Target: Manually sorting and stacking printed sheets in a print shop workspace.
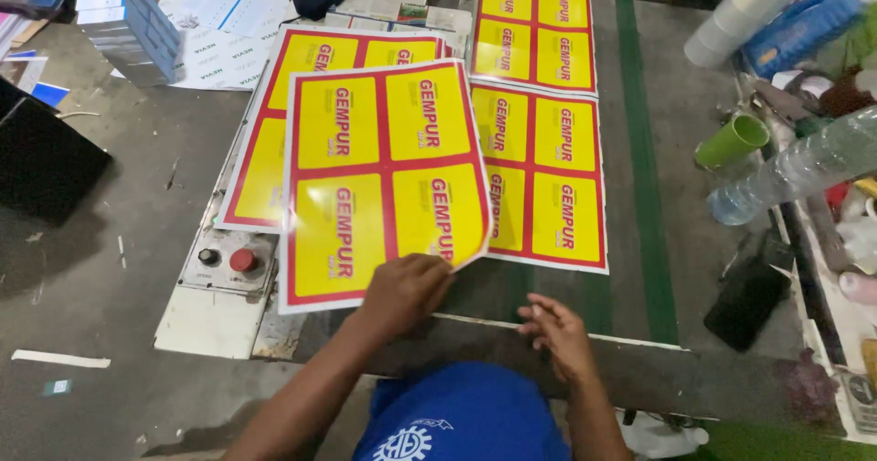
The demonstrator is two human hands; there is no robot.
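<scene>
While a glossy yellow-and-red sheet [379, 182] is pinched at its near edge by the left hand [402, 289], more such sheets [545, 178] are seen beyond it, the right hand [554, 330] loosely spread beside it, and a red button [242, 260] left of it.

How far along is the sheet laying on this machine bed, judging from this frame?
Already laid: three yellow-and-red printed sheets lie flat on the machine bed, partly overlapping. In hand: the left hand holds the bottom edge of the top sheet, whose lower right corner curls up; the right hand rests empty at the bed's near edge. How many sheets remain cannot be told.
</scene>
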